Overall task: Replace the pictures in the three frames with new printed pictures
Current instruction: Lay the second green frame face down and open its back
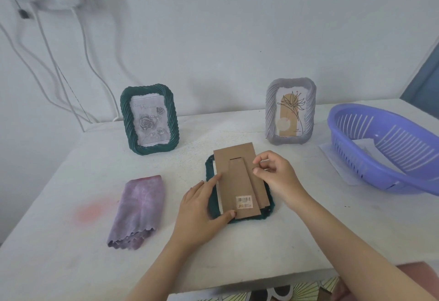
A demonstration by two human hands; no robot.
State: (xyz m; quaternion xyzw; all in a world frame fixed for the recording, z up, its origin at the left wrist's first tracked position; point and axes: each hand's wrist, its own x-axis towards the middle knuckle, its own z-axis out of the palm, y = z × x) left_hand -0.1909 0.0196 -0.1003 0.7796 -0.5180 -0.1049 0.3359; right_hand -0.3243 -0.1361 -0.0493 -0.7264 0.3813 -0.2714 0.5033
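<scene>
At the white table [71,241], your two hands work on a dark green frame [209,173] lying face down near the middle of the front edge. Its brown backing board [237,155] sits skewed across it, the top poking past the rim. Your left hand [202,208] lies flat with straight fingers along the board's left edge, thumb touching the bottom of the fold-out stand [240,182] beside the barcode sticker [244,202]. Your right hand [278,174] has curled fingers, thumb and forefinger meeting at the board's right edge. Whether they pinch the board itself or a small clip there is too fine to tell.

The step in hand looks like freeing the backing so the old picture can come out. Keep the left palm pressing down so the frame does not slide. Lift from the right edge evenly, not by the stand, which would likely bend or tear at its slot. Raise the board only once it is loose all round, because glass may lie underneath.

Two more frames stand towards the back edge: a green one [125,113] on the left with a rose print and a grey one [270,110] on the right with a flower drawing. A purple basket [403,148] rests on white paper [332,158] at the right edge. A folded cloth [140,210] lies towards the front left.
</scene>
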